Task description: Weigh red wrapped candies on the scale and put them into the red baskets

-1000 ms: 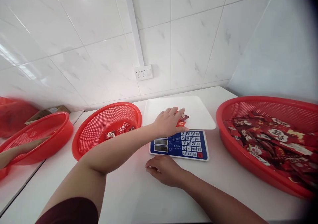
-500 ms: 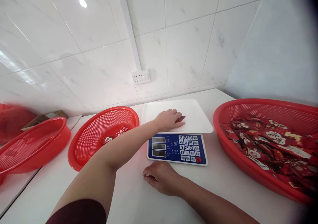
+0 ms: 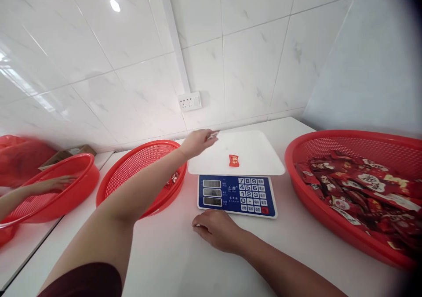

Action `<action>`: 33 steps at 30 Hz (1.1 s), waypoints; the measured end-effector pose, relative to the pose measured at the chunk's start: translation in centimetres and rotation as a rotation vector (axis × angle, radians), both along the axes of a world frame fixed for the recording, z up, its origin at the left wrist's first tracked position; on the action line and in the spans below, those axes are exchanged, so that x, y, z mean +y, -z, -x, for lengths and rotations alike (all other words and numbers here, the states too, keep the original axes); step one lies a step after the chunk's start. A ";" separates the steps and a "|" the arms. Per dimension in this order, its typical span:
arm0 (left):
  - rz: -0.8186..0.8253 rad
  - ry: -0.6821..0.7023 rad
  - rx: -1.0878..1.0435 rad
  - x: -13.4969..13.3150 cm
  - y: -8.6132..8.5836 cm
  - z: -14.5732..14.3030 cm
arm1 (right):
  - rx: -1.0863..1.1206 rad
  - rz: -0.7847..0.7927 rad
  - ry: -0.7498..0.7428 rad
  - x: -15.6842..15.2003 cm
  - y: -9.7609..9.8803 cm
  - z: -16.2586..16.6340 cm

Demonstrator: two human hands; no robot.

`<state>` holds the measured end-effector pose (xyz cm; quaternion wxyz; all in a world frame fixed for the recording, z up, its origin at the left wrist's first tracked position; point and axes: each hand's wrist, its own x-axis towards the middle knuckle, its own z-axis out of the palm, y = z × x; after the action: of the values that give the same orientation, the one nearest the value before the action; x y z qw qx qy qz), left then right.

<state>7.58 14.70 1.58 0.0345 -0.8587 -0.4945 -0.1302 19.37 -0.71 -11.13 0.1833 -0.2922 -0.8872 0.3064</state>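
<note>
My left hand (image 3: 198,142) pinched a wrapped sweet (image 3: 212,134) in its fingers over the scale tray (image 3: 260,150), upper-left corner; one red sweet (image 3: 234,160) lay there. My right hand (image 3: 216,229) rested released on the surface. Right basket (image 3: 346,141): heaped red packets. Keypad (image 3: 252,193): digits 0–9.

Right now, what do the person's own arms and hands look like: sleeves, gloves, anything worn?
No gloves, and no ring, watch or bracelet shows on the left hand or the right hand. A dark maroon sleeve covers the left upper arm and ends above the elbow. The right forearm is uncovered as far as the picture's edge, with no sleeve in view.
</note>
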 end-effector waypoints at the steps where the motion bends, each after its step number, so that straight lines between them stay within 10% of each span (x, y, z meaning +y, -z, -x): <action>1: -0.004 -0.040 -0.002 -0.5 -0.6 1.3 | 0.001 0.004 0.001 0.0 0.0 0.0; 11: 0.176 -0.143 0.233 -5.3 -2.3 11.7 | -0.009 -0.001 -0.020 -0.5 0.6 0.4; 24: 0.287 0.381 0.277 -2.6 2.6 -4.6 | -0.004 0.018 0.011 -0.2 -0.1 0.1; 33: 0.156 0.138 0.202 -2.8 -0.2 0.1 | 0.008 0.003 0.013 0.1 -0.1 -0.1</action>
<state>7.50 11.93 1.80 0.0083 -0.8994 -0.4369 -0.0066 19.43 -0.63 -11.07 0.1885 -0.2972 -0.8839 0.3079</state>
